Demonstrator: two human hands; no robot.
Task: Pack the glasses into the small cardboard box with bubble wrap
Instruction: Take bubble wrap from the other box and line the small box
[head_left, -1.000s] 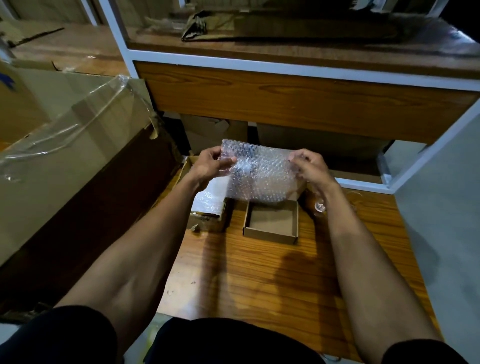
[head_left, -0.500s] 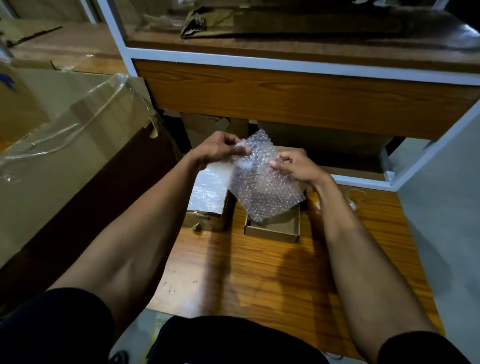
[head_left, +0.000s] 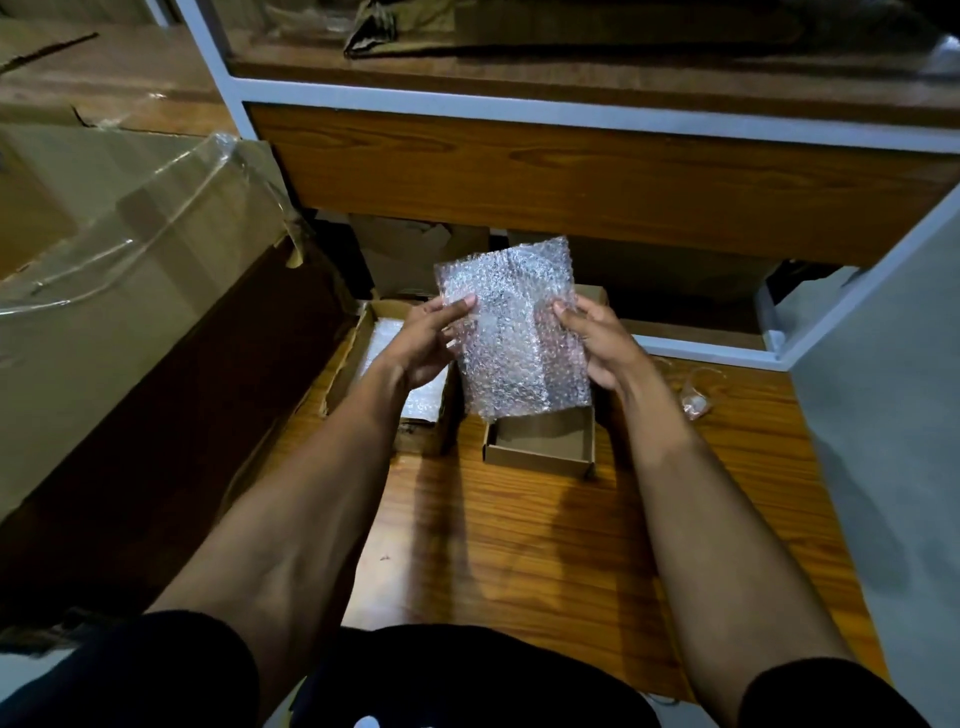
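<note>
- Worktop (head_left: 519, 545), lower centre: small box (head_left: 540, 449) sits open, nothing visible inside.
- Bubble wrap (head_left: 511, 327), mid-frame above box: left hand (head_left: 423, 345) and right hand (head_left: 597, 343) pinch its side edges with curled fingers.
- Glasses (head_left: 693, 389), right of box: probably wrapped next.

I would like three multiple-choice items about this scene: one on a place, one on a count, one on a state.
1. Where is the bubble wrap sheet?
A. flat on the floor
B. held above the small cardboard box
C. on the top shelf

2. How many hands hold the sheet?
A. none
B. one
C. two

3. What state is the small cardboard box in?
A. open
B. taped closed
C. crushed flat

Answers:
1 B, its lower edge hangs over the box.
2 C, the left hand and right hand pinch its sides.
3 A, its inside shows.
</note>
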